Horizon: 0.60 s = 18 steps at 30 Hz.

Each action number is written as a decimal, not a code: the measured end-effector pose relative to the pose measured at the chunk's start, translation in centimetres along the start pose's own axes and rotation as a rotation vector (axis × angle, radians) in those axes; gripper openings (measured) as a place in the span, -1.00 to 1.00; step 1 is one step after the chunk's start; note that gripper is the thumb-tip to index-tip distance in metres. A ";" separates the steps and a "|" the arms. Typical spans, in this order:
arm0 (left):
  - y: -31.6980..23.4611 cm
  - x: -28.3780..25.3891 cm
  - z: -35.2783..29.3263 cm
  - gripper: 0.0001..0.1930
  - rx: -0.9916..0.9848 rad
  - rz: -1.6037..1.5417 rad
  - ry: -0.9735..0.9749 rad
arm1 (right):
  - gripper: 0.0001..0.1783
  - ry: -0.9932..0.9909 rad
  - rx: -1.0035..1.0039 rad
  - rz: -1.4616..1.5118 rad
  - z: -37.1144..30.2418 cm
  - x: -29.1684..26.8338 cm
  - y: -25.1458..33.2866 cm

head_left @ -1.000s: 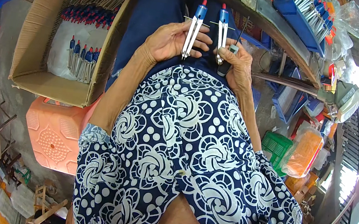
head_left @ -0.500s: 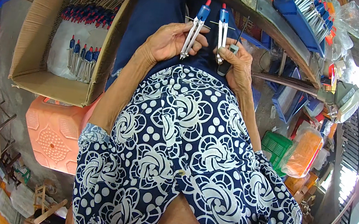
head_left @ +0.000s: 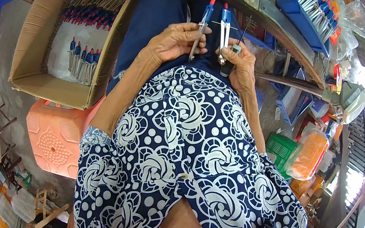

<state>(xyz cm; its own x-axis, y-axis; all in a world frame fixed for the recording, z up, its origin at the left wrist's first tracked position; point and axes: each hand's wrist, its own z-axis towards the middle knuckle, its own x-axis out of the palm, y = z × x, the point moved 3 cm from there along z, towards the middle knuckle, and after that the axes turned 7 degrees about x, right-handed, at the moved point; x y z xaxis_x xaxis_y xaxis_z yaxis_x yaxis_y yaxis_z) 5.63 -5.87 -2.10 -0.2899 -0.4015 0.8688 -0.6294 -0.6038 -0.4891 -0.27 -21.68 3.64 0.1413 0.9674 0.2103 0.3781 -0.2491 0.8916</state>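
My left hand (head_left: pixel 171 41) is closed around the legs of a drawing compass (head_left: pixel 208 14) with a blue head and a red tip. That compass stands upright and is turned edge-on. Beside it, a second drawing compass (head_left: pixel 225 23) points up with its legs together, pinched in my right hand (head_left: pixel 244 66). The same right hand also holds a screwdriver (head_left: pixel 227 68); its dark handle with a pale green band lies in the palm, and its thin shaft points up and away. Both hands are above my lap, with a small gap between the two compasses. Some fingertips are hidden.
To the left, a cardboard box (head_left: pixel 52 87) holds several blue-and-red compasses (head_left: pixel 83 61), next to a pink plastic stool (head_left: pixel 53 143). A wooden table edge (head_left: pixel 234 1) runs ahead. At far right sits a blue tray (head_left: pixel 296 19) of compasses; a green basket (head_left: pixel 278 149) stands below.
The compass in my left hand has been rotated about its length, from showing both legs to edge-on. My left fingers have shifted on it. The right hand has barely moved.
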 end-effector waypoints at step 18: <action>0.2 -0.9 0.7 -0.65 0.086 -0.141 0.007 | -0.71 0.021 -0.004 -0.003 0.1 -0.1 0.0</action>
<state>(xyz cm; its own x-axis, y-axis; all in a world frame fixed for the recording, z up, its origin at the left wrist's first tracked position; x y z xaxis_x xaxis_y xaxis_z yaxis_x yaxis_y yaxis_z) 6.28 -6.10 -3.00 -0.2086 -0.3040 0.9295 -0.6001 -0.7107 -0.3672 -0.18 -21.75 3.56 0.1205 0.9689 0.2159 0.3747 -0.2458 0.8940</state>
